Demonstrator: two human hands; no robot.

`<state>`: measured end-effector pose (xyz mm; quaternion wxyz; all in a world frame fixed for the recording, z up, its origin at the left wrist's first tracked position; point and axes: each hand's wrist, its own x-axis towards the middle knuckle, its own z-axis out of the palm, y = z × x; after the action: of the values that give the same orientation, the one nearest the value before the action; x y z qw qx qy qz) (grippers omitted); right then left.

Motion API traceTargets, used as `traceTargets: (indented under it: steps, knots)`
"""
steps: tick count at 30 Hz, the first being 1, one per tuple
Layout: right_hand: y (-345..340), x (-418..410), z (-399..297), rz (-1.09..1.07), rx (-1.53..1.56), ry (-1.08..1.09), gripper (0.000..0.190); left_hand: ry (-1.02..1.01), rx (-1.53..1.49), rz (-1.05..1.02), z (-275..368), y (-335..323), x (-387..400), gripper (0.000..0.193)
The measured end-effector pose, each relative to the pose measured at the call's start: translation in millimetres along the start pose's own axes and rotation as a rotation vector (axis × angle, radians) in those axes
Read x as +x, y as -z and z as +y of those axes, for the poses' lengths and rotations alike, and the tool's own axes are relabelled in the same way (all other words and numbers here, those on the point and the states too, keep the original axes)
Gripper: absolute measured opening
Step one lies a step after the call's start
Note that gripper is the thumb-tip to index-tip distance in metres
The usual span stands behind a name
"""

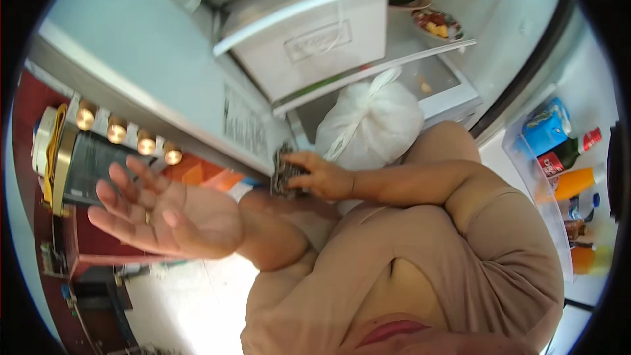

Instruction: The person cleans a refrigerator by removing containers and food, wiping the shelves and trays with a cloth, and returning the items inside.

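My left hand is raised at the left, palm up with fingers spread, a ring on one finger, holding nothing. My right hand grips a crumpled dark patterned cloth or scrubber at the lower front edge of the refrigerator's left inner wall. Right of that hand, a knotted white plastic bag sits before the bottom drawer, close to my knee. Above it, a glass shelf with a white front edge crosses over a large white container.
A bowl of food stands on a right-hand shelf. The open door's clear rack at the right holds a blue can, a green bottle and several other bottles. A stove with brass-coloured knobs is at the left, above a pale floor.
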<state>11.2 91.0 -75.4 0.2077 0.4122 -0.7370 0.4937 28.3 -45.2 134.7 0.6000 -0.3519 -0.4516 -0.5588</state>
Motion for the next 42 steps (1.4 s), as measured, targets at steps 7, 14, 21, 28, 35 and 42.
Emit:
traceTargets:
  steps: [7, 14, 21, 28, 35, 42]
  knots:
    - [105, 24, -21, -0.456, 0.049, -0.37, 0.034, 0.064, 0.0, -0.03, 17, -6, -13, 0.067]
    - [256, 79, -55, 0.487, -0.798, 0.068, 0.05, 0.178, -0.007, -0.344, 9, -28, -33, 0.063]
    - [323, 73, -21, 0.294, -1.121, 0.153, 0.06, 0.272, 0.356, -0.692, -28, -62, -59, 0.061]
    - [441, 44, -37, 0.436, -1.372, -0.33, 0.041, 0.31, 0.56, -0.721, -47, -69, -77, 0.065]
    - [532, 61, -57, 0.509, -2.013, -0.143, 0.034, 0.345, 0.552, -0.734, -55, -76, -87, 0.066]
    - [524, 55, -17, -0.27, -2.204, -0.473, 0.022, 0.381, 0.397, -0.736, -61, -75, -93, 0.064]
